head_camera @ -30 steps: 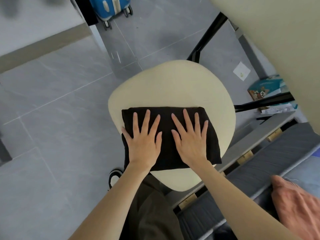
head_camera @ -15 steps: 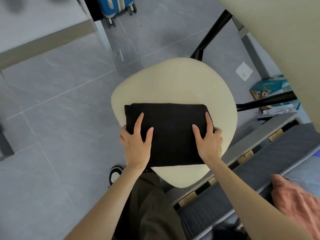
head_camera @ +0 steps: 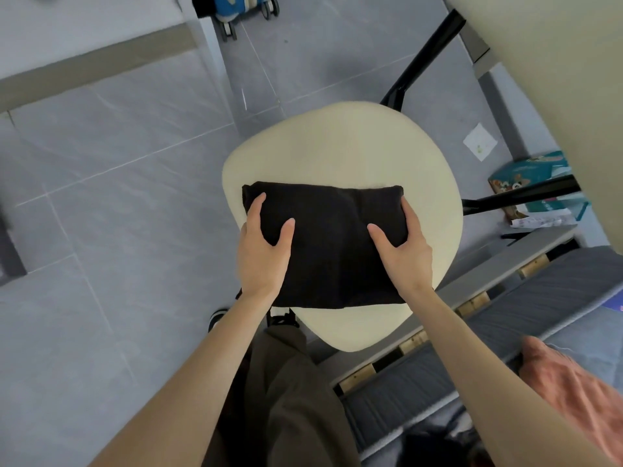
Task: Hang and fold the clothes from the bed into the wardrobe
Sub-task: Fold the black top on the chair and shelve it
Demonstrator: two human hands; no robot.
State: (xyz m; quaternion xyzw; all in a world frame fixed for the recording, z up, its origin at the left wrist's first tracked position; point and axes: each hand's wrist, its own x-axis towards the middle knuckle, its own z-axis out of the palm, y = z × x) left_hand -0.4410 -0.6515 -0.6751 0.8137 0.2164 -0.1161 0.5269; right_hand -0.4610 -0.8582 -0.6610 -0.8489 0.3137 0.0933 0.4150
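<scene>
A folded black garment (head_camera: 328,244) lies on the cream chair seat (head_camera: 340,146) in the middle of the view. My left hand (head_camera: 263,247) grips the garment's left side, thumb on top and fingers wrapped round the edge. My right hand (head_camera: 403,251) grips its right side the same way. The garment's near edge hangs just past the seat's front. A salmon-pink garment (head_camera: 569,392) lies on the bed (head_camera: 421,392) at the lower right, and a dark garment (head_camera: 435,446) shows below it.
Black chair legs (head_camera: 421,59) stick out behind and to the right of the seat. A blue wheeled suitcase (head_camera: 242,8) stands at the top. A teal box (head_camera: 532,183) and a paper scrap (head_camera: 480,141) lie on the grey tiled floor at right. A beige panel (head_camera: 556,79) fills the upper right.
My hands slid from pressing flat on top of the black garment out to its left and right sides and now grip it there. Its far edge has lifted slightly.
</scene>
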